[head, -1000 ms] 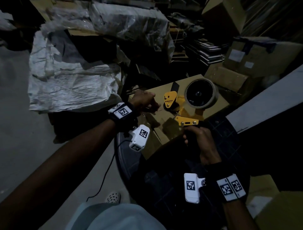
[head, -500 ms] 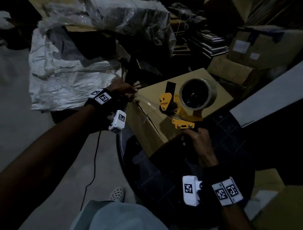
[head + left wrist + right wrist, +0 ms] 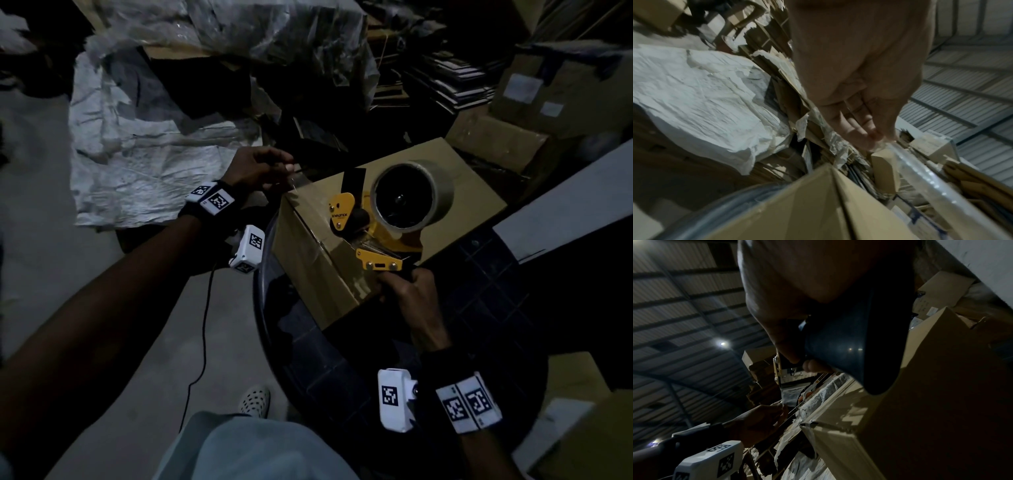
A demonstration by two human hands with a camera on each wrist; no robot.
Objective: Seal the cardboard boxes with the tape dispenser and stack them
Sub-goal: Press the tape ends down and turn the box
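Gripping the dark handle, the right hand [image 3: 412,296] holds the yellow metal tape dispenser [image 3: 380,219] on the brown cardboard box [image 3: 318,274] at frame centre. At the box's upper-left corner, the left hand [image 3: 255,168] pinches the clear tape strip [image 3: 920,175].

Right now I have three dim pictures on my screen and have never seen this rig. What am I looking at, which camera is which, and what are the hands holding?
No robot here: a person wearing three cameras. The big overview comes from the head; the other two look along each wrist. A brown cardboard box sits on a dark round table. The right hand grips the handle of the yellow tape dispenser, which rests on the box top. The left hand pinches the free end of the clear tape strip in its fingers, beyond the box's far left corner. White crumpled sheeting and more cartons lie behind.
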